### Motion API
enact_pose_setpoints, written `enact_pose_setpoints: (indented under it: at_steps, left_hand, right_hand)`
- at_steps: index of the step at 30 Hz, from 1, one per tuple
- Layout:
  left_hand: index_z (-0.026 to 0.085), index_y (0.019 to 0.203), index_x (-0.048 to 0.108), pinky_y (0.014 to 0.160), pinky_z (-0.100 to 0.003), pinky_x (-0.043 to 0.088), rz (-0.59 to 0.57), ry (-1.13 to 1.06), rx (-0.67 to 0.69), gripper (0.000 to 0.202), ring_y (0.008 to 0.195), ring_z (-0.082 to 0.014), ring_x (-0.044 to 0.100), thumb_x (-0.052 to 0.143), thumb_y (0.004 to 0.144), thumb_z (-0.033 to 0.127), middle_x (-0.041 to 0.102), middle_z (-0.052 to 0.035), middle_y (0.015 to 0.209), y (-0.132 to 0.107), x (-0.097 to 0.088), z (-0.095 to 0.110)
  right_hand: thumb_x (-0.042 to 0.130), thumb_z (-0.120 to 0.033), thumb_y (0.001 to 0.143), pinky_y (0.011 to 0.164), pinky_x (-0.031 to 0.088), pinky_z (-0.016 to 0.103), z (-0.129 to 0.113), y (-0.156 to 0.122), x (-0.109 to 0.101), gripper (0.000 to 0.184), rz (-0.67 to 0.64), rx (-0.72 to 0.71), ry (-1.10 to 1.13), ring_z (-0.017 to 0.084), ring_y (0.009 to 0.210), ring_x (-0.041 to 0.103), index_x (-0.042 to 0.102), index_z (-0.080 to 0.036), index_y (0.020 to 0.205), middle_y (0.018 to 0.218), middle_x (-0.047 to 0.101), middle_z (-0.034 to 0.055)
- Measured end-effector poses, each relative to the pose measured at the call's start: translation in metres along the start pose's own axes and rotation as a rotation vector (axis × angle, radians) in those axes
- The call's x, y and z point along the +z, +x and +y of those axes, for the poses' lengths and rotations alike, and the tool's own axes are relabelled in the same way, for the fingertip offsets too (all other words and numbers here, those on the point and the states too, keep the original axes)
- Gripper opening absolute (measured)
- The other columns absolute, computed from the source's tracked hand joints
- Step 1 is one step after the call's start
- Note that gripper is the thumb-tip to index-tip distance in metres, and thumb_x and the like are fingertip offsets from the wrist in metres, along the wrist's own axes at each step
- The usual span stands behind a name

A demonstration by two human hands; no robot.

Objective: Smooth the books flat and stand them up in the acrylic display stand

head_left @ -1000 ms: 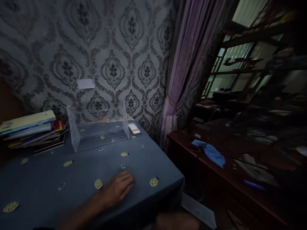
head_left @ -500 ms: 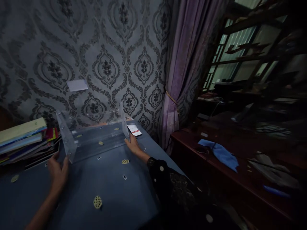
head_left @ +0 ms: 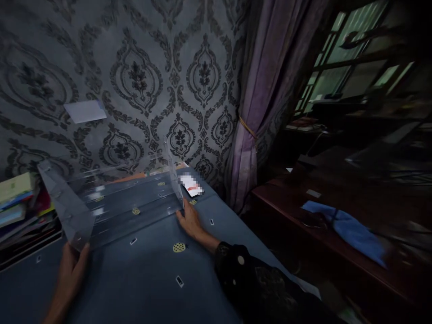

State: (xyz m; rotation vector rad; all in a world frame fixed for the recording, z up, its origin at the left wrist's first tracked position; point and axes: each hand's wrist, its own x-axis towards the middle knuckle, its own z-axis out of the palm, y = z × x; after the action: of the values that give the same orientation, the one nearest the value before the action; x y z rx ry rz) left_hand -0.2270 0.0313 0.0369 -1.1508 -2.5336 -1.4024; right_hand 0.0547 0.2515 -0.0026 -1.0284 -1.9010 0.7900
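Observation:
A clear acrylic rack [head_left: 114, 198] with two upright end panels stands on a table under a blue patterned cloth [head_left: 145, 274]. My left hand [head_left: 72, 267] grips the bottom corner of its left panel. My right hand [head_left: 191, 221], in a dark sleeve with pale dots, holds the lower front corner of the right panel. A white and red card [head_left: 191, 185] lies just behind the right panel.
A stack of books [head_left: 18, 207] lies at the left beside the rack. Patterned wallpaper with a white slip [head_left: 85, 110] is behind. A purple curtain [head_left: 259, 112] hangs at right. A dark wooden desk with a blue cloth [head_left: 347, 229] stands beyond the table's right edge.
One second ago only one hand lay flat on the cloth. Both hands have reached the rack's two ends and taken hold, and the view has moved closer.

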Motion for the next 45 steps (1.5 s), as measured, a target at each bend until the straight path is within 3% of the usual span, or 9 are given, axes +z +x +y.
enact_pose_setpoints:
  at_steps: [5, 13, 17, 21, 26, 32, 38, 41, 45]
  left_hand:
    - [0.032, 0.121, 0.054, 0.099, -0.05, 0.051, 0.031, -0.077, -0.145, 0.07, 0.117, -0.0348, 0.059, 0.049, 0.071, 0.08, 0.065, -0.0003, 0.119, -0.004, -0.001, 0.011]
    - [0.031, 0.111, 0.057, 0.094, -0.05, 0.054, 0.022, -0.071, -0.256, 0.068, 0.108, -0.0345, 0.064, 0.054, 0.061, 0.076, 0.067, 0.0005, 0.111, -0.007, -0.008, 0.025]
    - [0.028, 0.11, 0.056, 0.096, -0.046, 0.053, 0.031, -0.153, -0.232, 0.068, 0.111, -0.0325, 0.063, 0.059, 0.06, 0.073, 0.068, -0.0006, 0.11, -0.003, -0.004, 0.019]
    - [0.021, 0.114, 0.055, 0.104, -0.046, 0.048, -0.026, -0.295, -0.182, 0.066, 0.119, -0.0329, 0.06, 0.064, 0.066, 0.066, 0.066, -0.0094, 0.122, -0.004, 0.0, 0.013]
    - [0.018, 0.122, 0.05, 0.105, -0.045, 0.046, 0.0, -0.426, -0.038, 0.06, 0.121, -0.0291, 0.061, 0.058, 0.08, 0.06, 0.063, -0.0149, 0.127, -0.003, -0.006, 0.007]
    - [0.018, 0.118, 0.054, 0.093, -0.04, 0.051, 0.138, -0.191, 0.13, 0.042, 0.111, -0.0266, 0.064, 0.049, 0.09, 0.049, 0.067, -0.013, 0.118, 0.033, -0.063, 0.0]
    - [0.017, 0.107, 0.06, 0.096, -0.041, 0.047, 0.322, 0.378, 0.294, 0.03, 0.108, -0.0273, 0.061, 0.037, 0.093, 0.032, 0.067, -0.0128, 0.111, 0.102, -0.128, 0.01]
    - [0.014, 0.11, 0.063, 0.102, -0.042, 0.043, 0.259, 0.696, 0.239, 0.03, 0.116, -0.0296, 0.058, 0.041, 0.093, 0.026, 0.066, -0.0153, 0.115, 0.145, -0.154, 0.022]
    - [0.006, 0.107, 0.065, 0.097, -0.042, 0.046, 0.134, 0.738, 0.196, 0.034, 0.109, -0.0278, 0.063, 0.045, 0.096, 0.03, 0.067, -0.0083, 0.105, 0.173, -0.175, 0.046]
  right_hand:
    - [0.053, -0.024, 0.085, 0.106, 0.045, 0.049, 0.002, 0.001, -0.005, 0.056, -0.017, -0.029, 0.02, 0.03, 0.122, 0.058, 0.048, -0.016, 0.14, 0.132, 0.062, 0.0155]
    - [0.052, -0.024, 0.084, 0.101, 0.049, 0.046, -0.002, -0.002, -0.011, 0.055, -0.044, -0.019, 0.03, 0.028, 0.114, 0.062, 0.049, -0.016, 0.139, 0.123, 0.067, 0.0138]
    - [0.052, -0.025, 0.084, 0.106, 0.046, 0.047, 0.002, -0.001, -0.011, 0.056, -0.027, -0.031, 0.065, 0.028, 0.121, 0.058, 0.05, -0.02, 0.14, 0.131, 0.064, 0.0122]
    - [0.054, -0.03, 0.081, 0.108, 0.044, 0.05, 0.007, -0.005, -0.01, 0.055, -0.001, -0.002, 0.162, 0.029, 0.122, 0.058, 0.052, -0.021, 0.136, 0.131, 0.064, 0.012]
    - [0.057, -0.053, 0.078, 0.105, 0.046, 0.049, 0.009, -0.016, -0.007, 0.066, 0.078, 0.134, 0.293, 0.03, 0.119, 0.059, 0.047, -0.02, 0.135, 0.13, 0.061, 0.0143]
    - [0.068, -0.061, 0.063, 0.088, 0.058, 0.043, 0.002, -0.029, -0.008, 0.059, 0.101, 0.318, 0.429, 0.029, 0.098, 0.068, 0.057, -0.025, 0.108, 0.098, 0.069, 0.007]
    - [0.068, -0.063, 0.063, 0.087, 0.059, 0.041, -0.044, -0.044, 0.007, 0.048, -0.189, 0.255, 0.461, 0.03, 0.094, 0.072, 0.067, -0.025, 0.093, 0.096, 0.074, 0.0095]
    - [0.067, -0.056, 0.071, 0.088, 0.058, 0.039, -0.072, -0.049, 0.019, 0.042, -0.385, 0.18, 0.477, 0.03, 0.098, 0.072, 0.07, -0.023, 0.096, 0.1, 0.075, 0.011]
    - [0.056, -0.042, 0.086, 0.087, 0.056, 0.036, -0.096, -0.059, 0.031, 0.028, -0.556, 0.02, 0.411, 0.026, 0.096, 0.071, 0.069, -0.021, 0.101, 0.099, 0.075, 0.0093]
